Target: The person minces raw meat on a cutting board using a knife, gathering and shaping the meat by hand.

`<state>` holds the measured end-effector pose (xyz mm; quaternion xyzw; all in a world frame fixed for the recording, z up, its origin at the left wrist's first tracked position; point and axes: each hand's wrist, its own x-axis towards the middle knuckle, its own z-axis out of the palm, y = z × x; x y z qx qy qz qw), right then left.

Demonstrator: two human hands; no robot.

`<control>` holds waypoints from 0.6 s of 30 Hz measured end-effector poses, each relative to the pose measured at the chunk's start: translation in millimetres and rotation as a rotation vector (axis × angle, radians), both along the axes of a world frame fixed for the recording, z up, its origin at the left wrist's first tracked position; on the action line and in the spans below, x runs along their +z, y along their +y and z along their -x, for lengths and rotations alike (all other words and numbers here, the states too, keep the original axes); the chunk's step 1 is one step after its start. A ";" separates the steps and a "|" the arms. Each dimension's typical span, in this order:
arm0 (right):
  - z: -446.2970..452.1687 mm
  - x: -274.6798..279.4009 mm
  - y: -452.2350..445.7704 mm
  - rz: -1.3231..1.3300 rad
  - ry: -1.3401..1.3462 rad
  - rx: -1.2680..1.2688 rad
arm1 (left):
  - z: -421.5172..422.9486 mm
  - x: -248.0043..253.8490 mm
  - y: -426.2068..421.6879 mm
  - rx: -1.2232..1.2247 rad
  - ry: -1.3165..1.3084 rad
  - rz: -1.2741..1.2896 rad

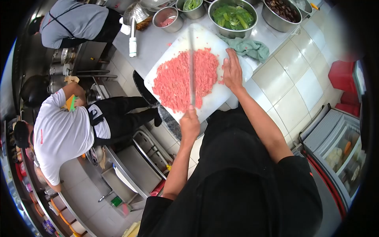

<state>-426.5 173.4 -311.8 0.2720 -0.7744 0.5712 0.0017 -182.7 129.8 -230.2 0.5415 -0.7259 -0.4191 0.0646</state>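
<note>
A white cutting board (205, 34) lies on the metal table, with a wide spread of pink minced meat (169, 81) across its middle. My left hand (190, 123) is wrapped round the handle of a knife (192, 67) at the board's near edge. The long blade shows nearly edge-on, over the mince and pointing away from me; how deep it sits in the meat I cannot tell. On the board's right side rests my right hand (233, 71), fingers stretched out, holding nothing. Small bits of mince lie beside its fingertips.
Behind the board stand metal bowls of meat (167, 19), leafy greens (233, 17) and dark pieces (282, 10). A green cloth (248, 48) lies at the board's far right. Two people work at left, one in a white shirt (63, 126), one in grey (79, 19). A strainer (136, 15) sits far left.
</note>
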 end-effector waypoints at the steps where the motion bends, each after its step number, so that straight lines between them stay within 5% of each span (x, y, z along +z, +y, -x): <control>1: 0.4 0.1 -2.8 0.007 0.002 0.006 | -4.8 -26.5 -9.1 -0.072 -0.126 0.013; 2: -2.1 -0.6 -1.3 0.008 0.001 0.010 | -6.9 -38.6 -13.4 -0.145 -0.256 0.020; 6: 0.6 3.3 2.5 0.022 -0.014 0.010 | 20.5 64.6 -2.7 0.000 -0.144 -0.142; 7: 0.9 3.0 1.4 0.024 -0.010 0.010 | 20.5 66.8 2.3 0.060 -0.081 -0.163; 10: 0.8 -3.3 -0.6 0.018 -0.005 -0.006 | -4.6 -38.7 0.2 -0.268 -0.192 0.160; 15: -1.0 0.5 3.5 0.037 -0.021 0.023 | 18.1 45.7 -0.3 -0.119 -0.100 -0.056; 18: -0.2 0.2 4.8 0.028 -0.019 0.008 | 17.2 29.1 19.6 -0.002 0.119 0.007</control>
